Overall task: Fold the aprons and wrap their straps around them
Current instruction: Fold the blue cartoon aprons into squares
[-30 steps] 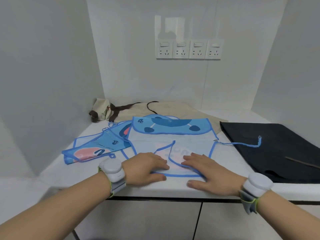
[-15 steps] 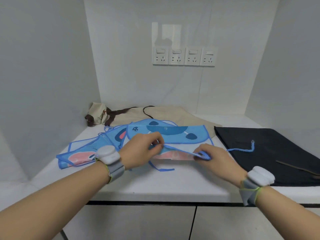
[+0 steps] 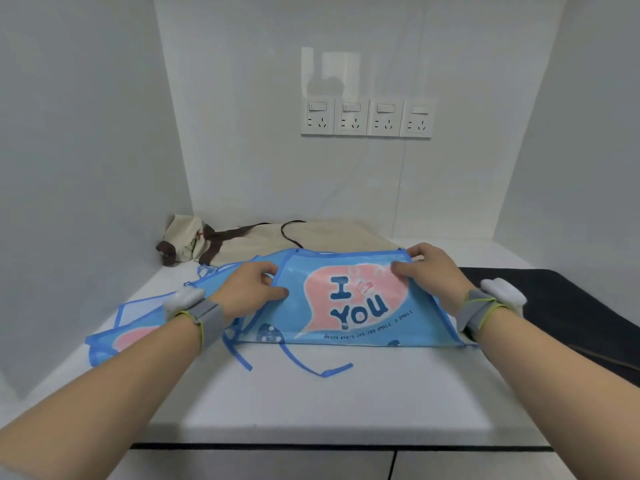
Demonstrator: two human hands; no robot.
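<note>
A blue plastic apron (image 3: 349,306) with a pink "I love you" speech bubble lies folded over on the white table (image 3: 311,403). My left hand (image 3: 251,292) pinches its left edge and my right hand (image 3: 433,273) pinches its upper right corner, both holding the folded-over flap. Two blue straps (image 3: 304,365) trail loose on the table in front of it. A second blue apron (image 3: 121,336) lies at the left, partly under my left forearm.
A beige apron (image 3: 270,242) with dark brown straps lies bunched at the back left corner. A black apron (image 3: 571,306) is spread flat at the right. Walls close in the left, back and right; wall sockets (image 3: 367,116) sit above.
Both hands lifted the near edge of the blue apron and carried it away from me, folding it over so the printed speech bubble now faces up.
</note>
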